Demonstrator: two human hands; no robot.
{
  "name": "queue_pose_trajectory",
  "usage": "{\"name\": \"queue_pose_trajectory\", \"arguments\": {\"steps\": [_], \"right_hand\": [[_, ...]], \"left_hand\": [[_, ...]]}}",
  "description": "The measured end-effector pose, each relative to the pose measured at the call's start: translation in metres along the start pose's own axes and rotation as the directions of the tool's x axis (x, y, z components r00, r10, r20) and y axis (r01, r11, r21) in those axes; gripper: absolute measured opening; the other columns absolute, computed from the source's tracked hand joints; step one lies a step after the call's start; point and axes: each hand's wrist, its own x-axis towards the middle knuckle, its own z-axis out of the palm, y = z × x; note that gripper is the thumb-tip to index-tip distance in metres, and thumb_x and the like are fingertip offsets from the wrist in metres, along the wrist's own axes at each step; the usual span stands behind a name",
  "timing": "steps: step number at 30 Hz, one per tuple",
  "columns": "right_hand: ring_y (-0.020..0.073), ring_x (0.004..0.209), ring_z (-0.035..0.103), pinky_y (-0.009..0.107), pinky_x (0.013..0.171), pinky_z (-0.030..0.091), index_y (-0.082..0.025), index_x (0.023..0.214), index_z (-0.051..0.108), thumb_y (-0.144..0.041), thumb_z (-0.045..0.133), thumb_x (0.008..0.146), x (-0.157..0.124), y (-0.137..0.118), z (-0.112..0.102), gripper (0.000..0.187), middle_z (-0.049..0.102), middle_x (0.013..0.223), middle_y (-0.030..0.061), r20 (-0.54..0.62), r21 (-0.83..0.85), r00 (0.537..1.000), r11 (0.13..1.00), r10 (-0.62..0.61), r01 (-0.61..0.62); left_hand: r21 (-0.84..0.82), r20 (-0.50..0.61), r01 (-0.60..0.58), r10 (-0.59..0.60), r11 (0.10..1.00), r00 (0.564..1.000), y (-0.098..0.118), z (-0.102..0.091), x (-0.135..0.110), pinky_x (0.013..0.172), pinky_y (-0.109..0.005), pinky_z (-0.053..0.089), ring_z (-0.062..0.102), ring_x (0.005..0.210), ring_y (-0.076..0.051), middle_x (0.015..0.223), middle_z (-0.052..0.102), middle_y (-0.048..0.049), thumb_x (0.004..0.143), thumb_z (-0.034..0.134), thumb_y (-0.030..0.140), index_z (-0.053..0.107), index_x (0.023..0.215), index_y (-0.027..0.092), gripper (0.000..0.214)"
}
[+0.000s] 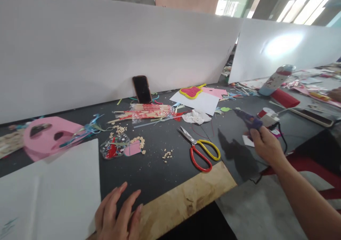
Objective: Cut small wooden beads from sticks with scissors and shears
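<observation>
My right hand [268, 146] is wrapped round a purple hot glue gun [249, 121], held above the right part of the dark table with its nozzle pointing left. A shadow falls on the tabletop below it. My left hand [118, 215] rests at the front edge with fingers spread and nothing in them, beside a large white sheet [50, 194]. Between the hands lie scissors [198, 146] with one red and one yellow handle, blades parted. Small cut wooden pieces [167, 156] lie nearby. A pink paper piece [133, 148] has more such pieces along its edge, next to a clear packet [114, 146].
A phone [142, 89] leans on the white partition [119, 48]. Red-and-tan sticks [149, 111], crumpled tissue [196, 116] and a red-and-yellow shape [190, 92] lie before it. A pink cut-out [53, 135] is left; a bottle [277, 80] and power adapter [269, 118] are right.
</observation>
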Motion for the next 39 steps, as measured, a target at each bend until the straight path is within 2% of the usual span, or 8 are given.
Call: {"name": "queue_pose_trajectory", "arguments": {"steps": [3, 7, 12, 18, 21, 24, 28, 39], "right_hand": [[0.0207, 0.064, 0.063, 0.039, 0.063, 0.054, -0.023, 0.099, 0.056, -0.047, 0.027, 0.093, -0.009, -0.025, 0.002, 0.039, 0.067, 0.08, 0.0075, 0.136, 0.319, 0.984, 0.934, 0.119, -0.157], [0.0206, 0.064, 0.063, 0.039, 0.062, 0.054, -0.024, 0.092, 0.056, -0.039, 0.042, 0.083, -0.026, -0.054, 0.008, 0.023, 0.065, 0.073, 0.004, 0.402, 0.558, 0.906, 0.75, 0.13, -0.355], [0.0198, 0.064, 0.062, 0.035, 0.059, 0.051, -0.023, 0.097, 0.055, -0.03, 0.043, 0.074, -0.039, -0.075, 0.016, 0.028, 0.062, 0.072, 0.0042, 0.581, 0.649, 0.811, 0.56, 0.071, -0.515], [0.0214, 0.067, 0.063, 0.034, 0.057, 0.049, -0.021, 0.109, 0.052, -0.028, 0.045, 0.064, -0.043, -0.088, 0.029, 0.047, 0.063, 0.081, 0.0067, 0.643, 0.68, 0.765, 0.441, 0.025, -0.586], [0.0204, 0.067, 0.063, 0.033, 0.059, 0.049, -0.022, 0.105, 0.052, -0.027, 0.049, 0.062, -0.047, -0.09, 0.032, 0.043, 0.062, 0.08, 0.0054, 0.663, 0.688, 0.749, 0.397, -0.002, -0.608], [0.0174, 0.067, 0.061, 0.031, 0.062, 0.049, -0.024, 0.097, 0.051, -0.026, 0.057, 0.066, -0.052, -0.092, 0.035, 0.032, 0.06, 0.079, 0.0023, 0.671, 0.693, 0.742, 0.369, -0.014, -0.62], [0.0154, 0.07, 0.06, 0.029, 0.064, 0.048, -0.025, 0.1, 0.051, -0.029, 0.065, 0.071, -0.059, -0.094, 0.042, 0.033, 0.061, 0.08, 0.0004, 0.645, 0.716, 0.764, 0.366, -0.022, -0.594], [0.0146, 0.071, 0.057, 0.027, 0.065, 0.047, -0.022, 0.11, 0.058, -0.032, 0.057, 0.086, -0.075, -0.095, 0.059, 0.026, 0.062, 0.08, 0.0023, 0.556, 0.763, 0.813, 0.493, -0.172, -0.418]], "left_hand": [[0.0, 0.009, -0.01, 0.01, 1.0, 1.0, 0.001, -0.001, 0.001, 0.093, -0.05, 0.039, 0.048, 0.113, -0.033, 0.128, 0.046, -0.0138, 0.081, 0.055, 0.028, 0.065, 0.103, 0.02, 0.025], [-0.004, 0.001, -0.009, 0.009, 1.0, 1.0, 0.002, -0.005, 0.002, 0.092, -0.05, 0.039, 0.047, 0.113, -0.033, 0.127, 0.046, -0.0142, 0.081, 0.055, 0.026, 0.065, 0.103, 0.02, 0.025], [-0.017, 0.019, 0.002, -0.002, 1.0, 1.0, 0.002, -0.006, 0.001, 0.092, -0.049, 0.039, 0.046, 0.113, -0.033, 0.127, 0.046, -0.0135, 0.081, 0.055, 0.027, 0.066, 0.102, 0.02, 0.024], [-0.038, 0.02, 0.009, -0.008, 0.999, 1.0, 0.003, -0.005, 0.003, 0.093, -0.049, 0.039, 0.046, 0.113, -0.032, 0.127, 0.046, -0.0127, 0.082, 0.054, 0.027, 0.064, 0.102, 0.021, 0.023], [-0.051, 0.023, 0.055, -0.054, 0.997, 0.998, 0.007, -0.007, 0.004, 0.094, -0.051, 0.038, 0.045, 0.114, -0.033, 0.127, 0.046, -0.0131, 0.084, 0.051, 0.027, 0.064, 0.101, 0.021, 0.023], [-0.06, 0.025, 0.07, -0.069, 0.996, 0.997, 0.008, -0.007, 0.004, 0.095, -0.05, 0.038, 0.045, 0.115, -0.032, 0.127, 0.047, -0.0124, 0.085, 0.051, 0.027, 0.063, 0.102, 0.021, 0.022], [-0.034, 0.017, -0.015, 0.015, 0.999, 1.0, 0.001, -0.003, 0.002, 0.092, -0.049, 0.04, 0.047, 0.112, -0.032, 0.126, 0.047, -0.0131, 0.081, 0.055, 0.025, 0.063, 0.104, 0.021, 0.024], [0.007, -0.013, -0.089, 0.089, 0.996, 0.996, -0.009, 0.003, 0.0, 0.089, -0.047, 0.041, 0.049, 0.109, -0.031, 0.124, 0.049, -0.0133, 0.079, 0.06, 0.025, 0.064, 0.103, 0.021, 0.025]]}}
